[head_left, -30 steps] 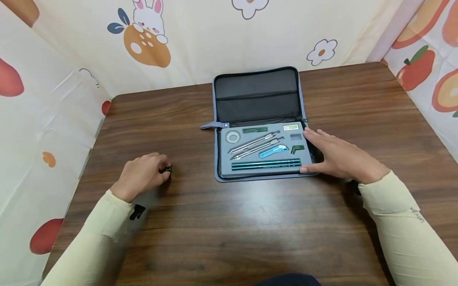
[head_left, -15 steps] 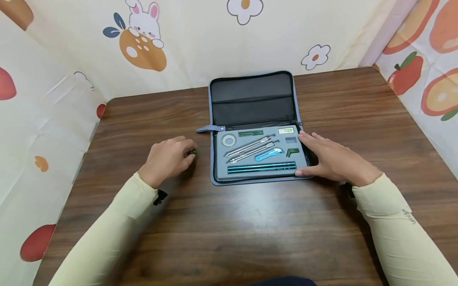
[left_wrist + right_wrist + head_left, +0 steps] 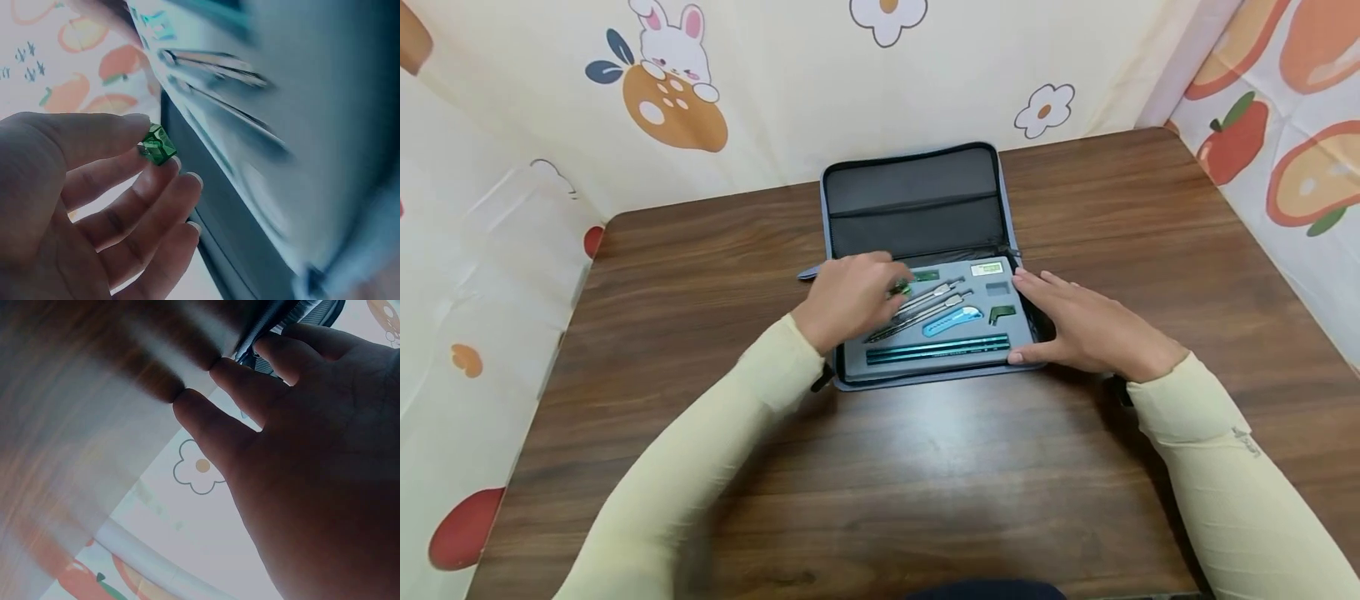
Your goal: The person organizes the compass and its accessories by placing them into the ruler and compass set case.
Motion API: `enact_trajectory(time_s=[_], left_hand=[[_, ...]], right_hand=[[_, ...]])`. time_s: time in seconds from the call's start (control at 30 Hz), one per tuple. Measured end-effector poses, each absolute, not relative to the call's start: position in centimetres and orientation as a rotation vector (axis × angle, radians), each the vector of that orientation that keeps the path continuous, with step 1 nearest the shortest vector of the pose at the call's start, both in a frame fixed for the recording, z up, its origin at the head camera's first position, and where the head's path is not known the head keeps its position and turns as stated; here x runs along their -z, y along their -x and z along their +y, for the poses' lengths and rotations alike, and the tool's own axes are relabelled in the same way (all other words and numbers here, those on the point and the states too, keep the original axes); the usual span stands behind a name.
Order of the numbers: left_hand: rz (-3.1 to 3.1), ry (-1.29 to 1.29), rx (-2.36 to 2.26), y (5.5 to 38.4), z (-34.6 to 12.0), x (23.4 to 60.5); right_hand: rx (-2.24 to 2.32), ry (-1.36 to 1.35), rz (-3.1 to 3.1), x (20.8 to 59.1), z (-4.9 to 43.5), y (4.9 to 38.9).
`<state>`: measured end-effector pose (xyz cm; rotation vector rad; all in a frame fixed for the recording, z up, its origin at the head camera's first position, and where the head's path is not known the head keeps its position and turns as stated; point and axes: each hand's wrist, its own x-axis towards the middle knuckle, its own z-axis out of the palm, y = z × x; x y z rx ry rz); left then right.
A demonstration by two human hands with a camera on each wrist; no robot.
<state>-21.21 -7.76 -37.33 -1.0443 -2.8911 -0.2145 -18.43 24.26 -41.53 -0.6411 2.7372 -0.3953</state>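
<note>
My left hand is over the left part of an unzipped drawing-set case. Between thumb and fingers it pinches a small green see-through pencil sharpener. Below it, the case's grey insert holds two silver compasses, a blue utility knife, dark green pencils, a white eraser and a green angled piece. One square slot is empty. With fingers spread, my right hand rests along the insert's right edge, thumb at its near corner.
The case lies on a brown wooden table, its dark lid folded back toward the printed curtain behind. A blue strap sticks out on the left. Fruit-patterned cloth borders the right side.
My left hand has moved right across the table with the sharpener and come over the case, covering the round item in the insert. The right hand stays at the case's edge.
</note>
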Motion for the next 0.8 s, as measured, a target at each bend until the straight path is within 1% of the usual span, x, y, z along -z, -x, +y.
enact_trajectory(time_s=[0.13, 0.37, 0.57, 0.8], left_hand=[[-2.916, 1.099, 0.223, 22.4, -4.0, 36.9], [-2.997, 1.172, 0.166, 23.6, 1.2, 37.3], [-3.035, 1.209, 0.107, 24.3, 3.8, 38.1], [-3.087, 1.204, 0.167, 25.0, 5.1, 38.8]], right_hand=[[0.404, 0.659, 2.742, 41.3, 24.4, 18.5], [0.429, 0.675, 2.731, 41.4, 24.6, 18.4], [0.432, 0.679, 2.740, 41.4, 24.7, 18.3], [0.437, 0.663, 2.726, 41.5, 24.9, 18.2]])
